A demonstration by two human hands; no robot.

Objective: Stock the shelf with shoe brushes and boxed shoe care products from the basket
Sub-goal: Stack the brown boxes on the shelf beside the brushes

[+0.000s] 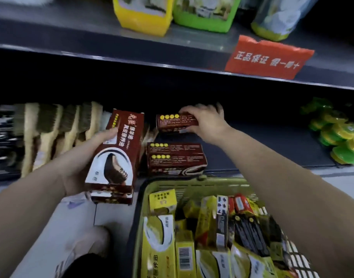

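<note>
while left hand [78,171] grips stacked boxes [116,155], right hand [207,121] holds a carton [175,121].

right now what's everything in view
shoe brushes: row, tan, lower shelf left
shelf boxes: two, brown, stacked at lower shelf front
back box: one, brown, deeper on lower shelf
held boxes: at least two, brown, left hand
basket: one, green, before the shelf
basket boxes: many, mostly yellow, in basket
yellow tub, green tub: one each, upper shelf
sign: one, red, upper shelf edge
round packs: several, green-yellow, lower shelf right
left hand: grips held boxes
right hand: grips back box
</note>
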